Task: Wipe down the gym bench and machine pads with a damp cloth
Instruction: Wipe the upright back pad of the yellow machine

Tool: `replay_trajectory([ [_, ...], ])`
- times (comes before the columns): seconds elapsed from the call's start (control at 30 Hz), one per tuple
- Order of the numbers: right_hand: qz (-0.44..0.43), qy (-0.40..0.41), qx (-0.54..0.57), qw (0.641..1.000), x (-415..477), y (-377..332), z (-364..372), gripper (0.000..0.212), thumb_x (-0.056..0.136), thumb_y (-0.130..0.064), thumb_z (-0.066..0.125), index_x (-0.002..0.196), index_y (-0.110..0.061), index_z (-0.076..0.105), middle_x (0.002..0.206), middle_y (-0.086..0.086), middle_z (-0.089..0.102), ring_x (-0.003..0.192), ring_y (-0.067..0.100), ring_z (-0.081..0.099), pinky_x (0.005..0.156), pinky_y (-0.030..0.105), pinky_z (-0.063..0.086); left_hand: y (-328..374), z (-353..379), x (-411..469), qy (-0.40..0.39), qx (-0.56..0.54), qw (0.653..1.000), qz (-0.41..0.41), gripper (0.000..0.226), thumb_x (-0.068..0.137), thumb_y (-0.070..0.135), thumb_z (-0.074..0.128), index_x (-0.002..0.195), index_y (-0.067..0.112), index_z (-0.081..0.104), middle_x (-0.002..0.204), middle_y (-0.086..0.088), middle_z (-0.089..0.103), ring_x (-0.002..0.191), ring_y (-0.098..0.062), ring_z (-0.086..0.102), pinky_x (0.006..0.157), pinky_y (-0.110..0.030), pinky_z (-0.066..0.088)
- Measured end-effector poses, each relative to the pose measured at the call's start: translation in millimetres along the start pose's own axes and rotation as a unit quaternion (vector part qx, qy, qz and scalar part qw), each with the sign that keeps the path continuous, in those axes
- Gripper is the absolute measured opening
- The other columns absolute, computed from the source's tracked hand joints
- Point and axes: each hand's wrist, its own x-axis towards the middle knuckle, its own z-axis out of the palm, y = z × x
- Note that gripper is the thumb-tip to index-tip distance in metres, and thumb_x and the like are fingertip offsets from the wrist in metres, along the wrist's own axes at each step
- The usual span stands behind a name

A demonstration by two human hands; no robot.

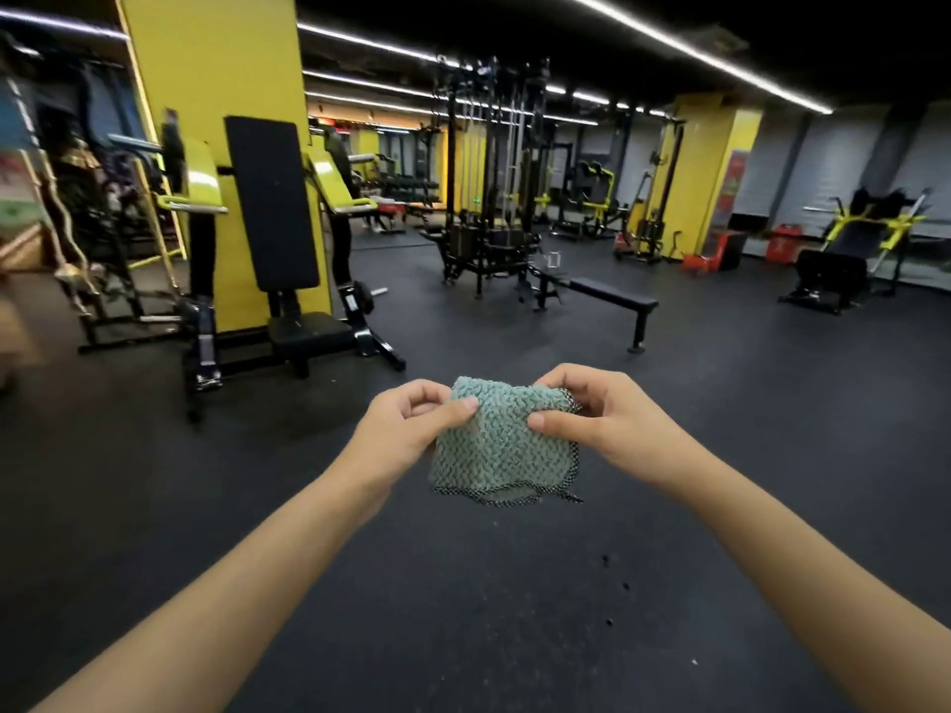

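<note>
Here, the cloth (502,445) hangs over the floor (463,609), held at two corners.

Left hand (406,424) and right hand (602,414) each pinch a top corner between thumb and curled fingers; the bench (612,300) and the machine's back pad (273,203) stand well apart ahead. A slack pinch could drop the cloth onto the floor and soil it before any wiping; its loose hem might also trail. It is teal, nubbly, folded in layers, with dark speckled edging hanging below. Dampness cannot be told.
</note>
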Motion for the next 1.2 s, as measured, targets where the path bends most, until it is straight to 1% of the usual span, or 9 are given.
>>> replay_trajectory([
  [0.1, -0.028, -0.034, -0.001, 0.999, 47, -10, 31, 0.010, 0.088, -0.007, 0.071, 0.097, -0.005, 0.067, 0.084, -0.005, 0.071, 0.077, 0.005, 0.066, 0.073, 0.020, 0.051, 9, -50, 6, 0.047, -0.024, 0.999, 0.001, 0.026, 0.071, 0.011, 0.080, 0.079, 0.015, 0.056, 0.071, 0.004, 0.066, 0.070, -0.009, 0.063, 0.071, -0.027, 0.044],
  [0.2, -0.055, -0.068, -0.001, 0.996, 97, -11, 64, 0.009, 0.088, -0.010, 0.072, 0.095, -0.010, 0.067, 0.083, -0.003, 0.070, 0.076, 0.007, 0.064, 0.073, 0.023, 0.051, 16, -99, 13, 0.096, -0.015, 0.995, -0.003, 0.023, 0.081, -0.005, 0.071, 0.089, 0.013, 0.059, 0.075, 0.004, 0.070, 0.070, -0.007, 0.067, 0.068, -0.021, 0.051],
  [0.37, -0.098, -0.105, 0.009, 0.990, 193, -5, 114, 0.010, 0.085, -0.015, 0.075, 0.092, -0.019, 0.069, 0.085, -0.004, 0.072, 0.080, 0.007, 0.066, 0.078, 0.029, 0.051, 24, -180, 35, 0.145, 0.042, 0.988, 0.010, 0.025, 0.083, -0.002, 0.071, 0.103, 0.012, 0.071, 0.083, 0.004, 0.074, 0.084, -0.008, 0.069, 0.079, -0.022, 0.056],
  [0.5, -0.128, -0.118, 0.031, 0.984, 281, 3, 147, 0.017, 0.078, -0.029, 0.077, 0.091, -0.021, 0.070, 0.090, 0.000, 0.074, 0.087, 0.014, 0.069, 0.088, 0.041, 0.053, 29, -241, 81, 0.171, 0.075, 0.982, 0.023, 0.032, 0.073, 0.015, 0.075, 0.104, 0.009, 0.074, 0.101, -0.009, 0.075, 0.096, -0.018, 0.069, 0.093, -0.034, 0.054],
  [0.6, -0.140, -0.128, 0.038, 0.981, 352, 9, 161, 0.014, 0.082, -0.021, 0.077, 0.093, -0.016, 0.069, 0.090, 0.002, 0.074, 0.088, 0.016, 0.069, 0.086, 0.036, 0.054, 32, -283, 129, 0.201, 0.092, 0.975, 0.028, 0.018, 0.082, 0.007, 0.073, 0.100, 0.007, 0.075, 0.097, -0.008, 0.075, 0.094, -0.018, 0.068, 0.093, -0.034, 0.054],
  [0.73, -0.151, -0.150, 0.040, 0.976, 444, 12, 176, 0.010, 0.086, -0.009, 0.073, 0.092, -0.013, 0.067, 0.074, -0.013, 0.071, 0.068, -0.005, 0.062, 0.065, 0.009, 0.044, 35, -334, 192, 0.243, 0.089, 0.965, 0.038, 0.010, 0.085, 0.005, 0.072, 0.093, 0.009, 0.075, 0.092, -0.004, 0.075, 0.091, -0.017, 0.069, 0.093, -0.034, 0.054],
  [1.0, -0.153, -0.157, 0.056, 0.974, 601, 45, 213, 0.014, 0.084, -0.008, 0.074, 0.089, -0.019, 0.067, 0.086, 0.000, 0.072, 0.079, 0.010, 0.066, 0.076, 0.019, 0.052, 20, -428, 314, 0.273, 0.089, 0.957, 0.048, 0.008, 0.085, 0.006, 0.072, 0.092, 0.008, 0.073, 0.090, -0.003, 0.074, 0.088, -0.015, 0.068, 0.091, -0.034, 0.054],
  [1.1, -0.149, -0.145, 0.050, 0.977, 651, 59, 224, 0.014, 0.084, -0.008, 0.074, 0.088, -0.019, 0.067, 0.084, 0.000, 0.071, 0.079, 0.012, 0.065, 0.075, 0.017, 0.052, 10, -461, 358, 0.273, 0.092, 0.957, 0.046, 0.009, 0.086, 0.006, 0.071, 0.095, 0.005, 0.072, 0.095, -0.008, 0.072, 0.089, -0.017, 0.066, 0.092, -0.034, 0.054],
  [1.2, -0.144, -0.138, 0.048, 0.979, 717, 76, 239, 0.012, 0.084, -0.008, 0.074, 0.089, -0.017, 0.067, 0.092, 0.016, 0.072, 0.082, 0.020, 0.065, 0.075, 0.026, 0.055, 0, -507, 415, 0.260, 0.104, 0.958, 0.053, 0.009, 0.087, 0.005, 0.071, 0.095, 0.005, 0.072, 0.092, -0.006, 0.073, 0.085, -0.012, 0.068, 0.085, -0.025, 0.056],
])
